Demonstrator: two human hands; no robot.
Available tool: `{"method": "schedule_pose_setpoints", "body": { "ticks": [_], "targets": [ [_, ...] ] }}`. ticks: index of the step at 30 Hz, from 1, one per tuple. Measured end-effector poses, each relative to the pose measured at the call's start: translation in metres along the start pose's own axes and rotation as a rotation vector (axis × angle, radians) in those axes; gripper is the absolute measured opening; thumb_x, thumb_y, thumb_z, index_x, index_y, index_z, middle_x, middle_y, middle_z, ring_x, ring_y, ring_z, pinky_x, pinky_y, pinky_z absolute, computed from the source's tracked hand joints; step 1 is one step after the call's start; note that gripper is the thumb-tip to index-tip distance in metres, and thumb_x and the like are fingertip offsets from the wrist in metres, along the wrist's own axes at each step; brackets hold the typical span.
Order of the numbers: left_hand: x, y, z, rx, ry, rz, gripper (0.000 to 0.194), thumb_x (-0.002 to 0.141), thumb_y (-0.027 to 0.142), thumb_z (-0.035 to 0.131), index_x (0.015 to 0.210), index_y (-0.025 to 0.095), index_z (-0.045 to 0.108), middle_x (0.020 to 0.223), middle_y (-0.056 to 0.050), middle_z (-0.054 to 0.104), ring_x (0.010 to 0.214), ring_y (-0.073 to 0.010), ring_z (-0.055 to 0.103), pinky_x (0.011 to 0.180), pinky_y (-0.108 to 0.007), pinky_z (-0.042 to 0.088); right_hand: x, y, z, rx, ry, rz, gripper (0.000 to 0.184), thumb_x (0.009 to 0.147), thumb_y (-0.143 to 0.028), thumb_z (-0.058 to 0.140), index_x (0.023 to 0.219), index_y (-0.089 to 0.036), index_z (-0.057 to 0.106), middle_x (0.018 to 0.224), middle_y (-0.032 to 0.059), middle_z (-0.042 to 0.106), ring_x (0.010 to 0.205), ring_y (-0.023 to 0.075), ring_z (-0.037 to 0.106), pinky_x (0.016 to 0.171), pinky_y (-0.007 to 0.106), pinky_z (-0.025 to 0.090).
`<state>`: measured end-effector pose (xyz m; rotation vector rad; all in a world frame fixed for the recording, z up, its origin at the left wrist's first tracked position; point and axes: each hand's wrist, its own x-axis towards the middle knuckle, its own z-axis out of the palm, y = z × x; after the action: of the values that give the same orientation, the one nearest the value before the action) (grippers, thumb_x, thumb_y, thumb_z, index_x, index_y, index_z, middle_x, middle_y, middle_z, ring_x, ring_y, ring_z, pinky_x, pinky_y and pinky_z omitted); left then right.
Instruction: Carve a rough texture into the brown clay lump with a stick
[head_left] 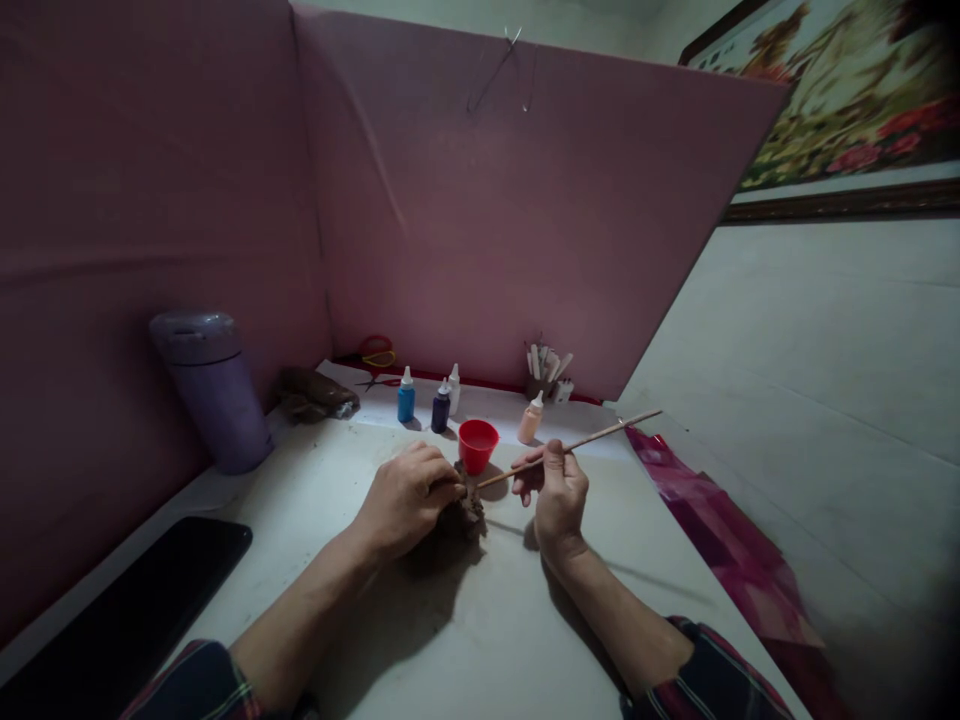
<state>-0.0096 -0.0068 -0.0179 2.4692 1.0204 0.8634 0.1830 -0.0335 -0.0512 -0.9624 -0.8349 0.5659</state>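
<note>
- In hand, it seems, is fine work with a thin stick (600, 434) on a rough brown lump (466, 522).
- The lump sits on the table (517, 640), under and just beside the left fingertips, on the side toward the right hand.
- The left hand (409, 495) has its fingers bent in against the lump's upper part; whether they pinch it or only steady it, I cannot tell.
- The right hand (561, 495) grips the stick between thumb and fingers, its far end slanting up and away past them.
- The stick's near tip points toward the left fingertips and meets the lump's upper edge; whether it presses in is too small to tell.
- A red cup (478, 446) stands just beyond the left fingertips; a peach bottle (530, 420) stands beyond the right fingers.
- Any further stroke would call for a firm left hold, a light right grip, and a tip clear of the left fingertips and the cup.
</note>
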Motion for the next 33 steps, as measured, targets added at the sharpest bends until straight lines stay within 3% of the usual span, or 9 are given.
{"method": "schedule_pose_setpoints", "body": {
  "ticks": [4,8,14,18,23,28,33],
  "targets": [
    [0.002,-0.004,0.004,0.028,0.098,0.052,0.017,0.085,0.020,0.053,0.084,0.021,0.070,0.092,-0.007,0.065,0.094,-0.0221,0.053,0.086,-0.038,0.042,0.000,-0.004,-0.001,-0.114,-0.004,-0.037,0.048,0.085,-0.060,0.053,0.070,-0.015,0.054,0.057,0.0011,0.063,0.036,0.0093,0.054,0.030,0.018,0.034],
    [0.003,-0.012,0.008,-0.036,0.121,-0.087,0.020,0.084,0.016,0.050,0.092,0.021,0.068,0.099,-0.007,0.065,0.099,-0.0220,0.055,0.090,-0.038,0.042,-0.007,-0.008,0.003,-0.118,-0.126,-0.012,0.048,0.085,-0.060,0.053,0.068,-0.016,0.056,0.056,0.0007,0.061,0.038,0.0106,0.056,0.031,0.019,0.037],
    [0.007,-0.015,0.010,-0.322,0.015,-0.339,0.028,0.086,0.031,0.047,0.099,0.014,0.066,0.104,-0.011,0.068,0.098,-0.0228,0.061,0.088,-0.034,0.046,-0.013,-0.008,0.004,-0.074,-0.210,-0.019,0.045,0.089,-0.055,0.052,0.070,-0.015,0.058,0.054,-0.0004,0.059,0.040,0.0105,0.056,0.035,0.020,0.042],
    [0.008,-0.017,0.012,-0.413,-0.060,-0.324,0.033,0.085,0.037,0.048,0.100,0.013,0.066,0.102,-0.010,0.070,0.097,-0.0234,0.063,0.088,-0.034,0.047,-0.013,-0.006,0.003,-0.054,-0.218,-0.053,0.042,0.092,-0.052,0.049,0.073,-0.016,0.058,0.052,-0.0009,0.059,0.041,0.0109,0.055,0.039,0.021,0.044],
    [0.007,-0.023,0.015,-0.457,-0.060,-0.417,0.044,0.066,0.027,0.066,0.107,0.013,0.063,0.106,-0.010,0.070,0.100,-0.0251,0.063,0.088,-0.034,0.048,-0.014,-0.003,0.004,-0.013,-0.251,-0.093,0.038,0.095,-0.047,0.048,0.077,-0.016,0.060,0.053,-0.0005,0.060,0.045,0.0120,0.057,0.043,0.023,0.046],
    [0.008,-0.028,0.016,-0.389,-0.150,-0.461,0.035,0.064,0.030,0.067,0.094,0.012,0.069,0.089,-0.008,0.073,0.084,-0.0244,0.065,0.074,-0.032,0.049,-0.017,-0.001,0.003,0.014,-0.284,-0.143,0.036,0.097,-0.043,0.046,0.079,-0.016,0.062,0.058,-0.0001,0.060,0.048,0.0122,0.059,0.044,0.023,0.046],
    [0.008,-0.027,0.011,-0.488,-0.231,-0.461,0.033,0.062,0.033,0.069,0.086,0.011,0.071,0.075,-0.004,0.071,0.070,-0.0205,0.063,0.063,-0.027,0.046,-0.023,-0.002,0.004,0.036,-0.362,-0.176,0.033,0.099,-0.039,0.042,0.082,-0.018,0.062,0.065,0.0003,0.061,0.052,0.0123,0.060,0.048,0.024,0.048]
  ]
}}
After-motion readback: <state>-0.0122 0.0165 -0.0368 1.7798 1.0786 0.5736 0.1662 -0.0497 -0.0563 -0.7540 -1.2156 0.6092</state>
